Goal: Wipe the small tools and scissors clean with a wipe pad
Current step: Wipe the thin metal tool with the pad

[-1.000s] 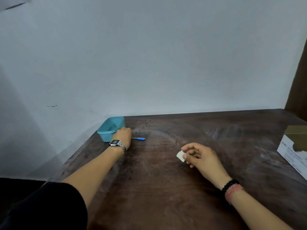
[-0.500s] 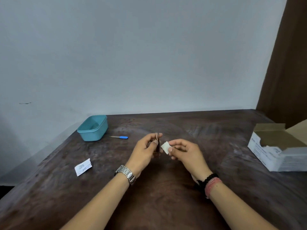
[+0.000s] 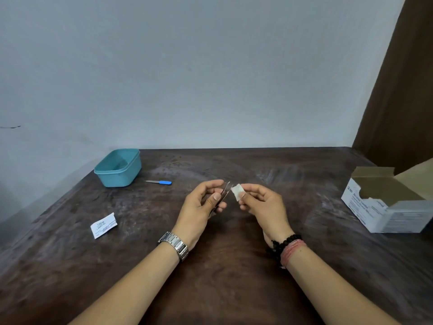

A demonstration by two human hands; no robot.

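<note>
My left hand holds a thin two-pronged metal tool, like tweezers, upright above the middle of the brown table. My right hand pinches a small white wipe pad right beside the tool's tip, touching or almost touching it. A small blue-handled tool lies flat on the table to the right of a teal plastic box at the back left.
A torn white wipe wrapper lies on the table at the left. An open white cardboard box of wipes stands at the right edge. A wall runs along the table's far side, and a brown curtain hangs at the right.
My left hand left the spot by the teal box and came to the centre holding the metal tool. My right hand lifted the pad to meet it. The view turned right.
</note>
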